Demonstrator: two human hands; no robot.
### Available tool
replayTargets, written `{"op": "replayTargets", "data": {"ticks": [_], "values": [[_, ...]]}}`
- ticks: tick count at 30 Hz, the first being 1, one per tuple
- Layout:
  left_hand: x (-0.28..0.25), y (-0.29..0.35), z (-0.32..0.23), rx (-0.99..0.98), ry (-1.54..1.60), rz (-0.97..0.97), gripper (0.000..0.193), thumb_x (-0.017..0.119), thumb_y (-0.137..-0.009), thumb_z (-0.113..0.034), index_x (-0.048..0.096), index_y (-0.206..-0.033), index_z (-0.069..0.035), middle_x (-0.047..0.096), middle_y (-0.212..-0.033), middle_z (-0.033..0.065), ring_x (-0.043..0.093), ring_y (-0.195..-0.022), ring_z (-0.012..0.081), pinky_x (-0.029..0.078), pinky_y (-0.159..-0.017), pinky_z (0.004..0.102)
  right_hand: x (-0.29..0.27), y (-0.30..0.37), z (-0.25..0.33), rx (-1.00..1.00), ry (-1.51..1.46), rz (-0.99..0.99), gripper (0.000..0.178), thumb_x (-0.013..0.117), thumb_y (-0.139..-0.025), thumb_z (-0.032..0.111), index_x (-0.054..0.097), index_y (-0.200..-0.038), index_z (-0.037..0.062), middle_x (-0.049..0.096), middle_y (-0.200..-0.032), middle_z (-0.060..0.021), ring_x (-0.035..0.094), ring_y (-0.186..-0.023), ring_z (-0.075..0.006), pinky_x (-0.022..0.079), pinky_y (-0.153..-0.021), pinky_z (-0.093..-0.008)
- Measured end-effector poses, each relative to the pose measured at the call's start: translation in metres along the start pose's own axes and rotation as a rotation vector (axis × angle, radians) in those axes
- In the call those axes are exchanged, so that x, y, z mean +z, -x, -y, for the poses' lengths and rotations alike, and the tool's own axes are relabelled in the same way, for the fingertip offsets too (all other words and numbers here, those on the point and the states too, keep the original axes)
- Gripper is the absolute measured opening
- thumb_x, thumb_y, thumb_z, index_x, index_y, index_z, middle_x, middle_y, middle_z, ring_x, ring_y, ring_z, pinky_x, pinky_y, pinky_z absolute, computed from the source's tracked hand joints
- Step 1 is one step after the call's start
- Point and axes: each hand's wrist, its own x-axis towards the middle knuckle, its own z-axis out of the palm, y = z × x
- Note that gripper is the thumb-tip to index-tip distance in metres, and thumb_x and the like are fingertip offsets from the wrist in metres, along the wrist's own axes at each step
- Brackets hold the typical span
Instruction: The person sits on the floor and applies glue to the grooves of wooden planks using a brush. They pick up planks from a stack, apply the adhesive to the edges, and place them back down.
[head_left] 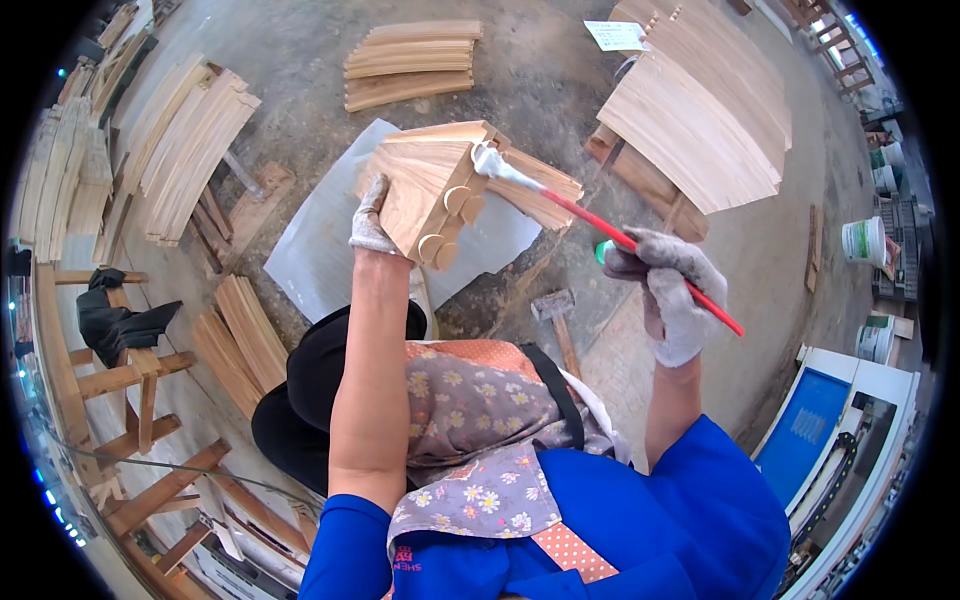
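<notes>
- While the left hand [373, 218] clamps its fingers on a wooden piece [415, 180] above the white sheet [318, 258], the right hand [676, 285] wraps its fingers round a red-handled brush [590, 218].
- Its white tip [497, 166] touches the wooden piece's edge.
- A hammer [566, 340] lies nearby.

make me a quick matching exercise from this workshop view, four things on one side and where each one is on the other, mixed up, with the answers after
Things
1. red-handled brush
2. hammer
3. black cloth
4. wooden piece with round ends

Places
a. draped over a wooden frame at the left
b. held in the right hand
c. held in the left hand
d. on the floor, to the right of the pale sheet

Right pairs: 1-b, 2-d, 3-a, 4-c
</notes>
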Motion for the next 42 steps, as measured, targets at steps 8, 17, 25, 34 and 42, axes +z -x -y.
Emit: {"op": "replayTargets", "data": {"ticks": [8,17,25,34,42], "values": [[0.007,0.001,-0.002,0.05,-0.007,-0.039,0.04,0.047,-0.088,-0.022,0.045,-0.122,-0.002,0.052,-0.12,0.0172,0.054,-0.106,0.0332,0.046,-0.089,0.0491,0.009,-0.005,0.003,0.002,0.024,-0.039,0.025,0.041,-0.08,0.0,0.054,-0.098,-0.0116,0.058,-0.101,-0.0274,0.064,-0.081,-0.0318,0.056,-0.072,-0.0406],[-0.01,-0.009,-0.004,-0.044,0.142,0.093,0.041,0.048,-0.088,-0.022,0.043,-0.124,-0.002,0.051,-0.121,0.0171,0.053,-0.106,0.0332,0.045,-0.09,0.0498,0.003,-0.001,0.012,-0.095,-0.097,0.009,0.021,0.044,-0.079,0.001,0.056,-0.093,-0.0109,0.058,-0.099,-0.0275,0.064,-0.08,-0.0327,0.056,-0.071,-0.0402],[-0.012,-0.009,-0.001,-0.034,0.211,0.164,0.042,0.047,-0.088,-0.021,0.042,-0.125,-0.003,0.05,-0.123,0.0171,0.053,-0.108,0.0336,0.044,-0.09,0.0508,0.008,-0.001,0.004,-0.057,0.083,0.1,0.02,0.047,-0.078,0.001,0.058,-0.091,-0.0101,0.058,-0.099,-0.0261,0.065,-0.079,-0.031,0.055,-0.071,-0.0387],[0.008,0.004,-0.005,-0.09,0.22,0.162,0.042,0.043,-0.09,-0.024,0.04,-0.127,-0.004,0.049,-0.124,0.017,0.052,-0.109,0.0335,0.044,-0.091,0.0502,0.023,-0.001,0.005,-0.083,0.112,0.053,0.019,0.045,-0.08,-0.001,0.058,-0.091,-0.0094,0.059,-0.099,-0.0258,0.064,-0.081,-0.0317,0.055,-0.072,-0.0399],[0.006,-0.001,-0.005,-0.035,0.197,0.108,0.04,0.041,-0.091,-0.025,0.042,-0.125,-0.004,0.051,-0.122,0.0163,0.053,-0.107,0.0334,0.045,-0.09,0.0496,0.009,0.006,0.003,-0.113,-0.131,0.056,0.019,0.048,-0.083,0.003,0.056,-0.095,-0.0096,0.058,-0.101,-0.0267,0.064,-0.082,-0.0329,0.055,-0.073,-0.0406]]}}
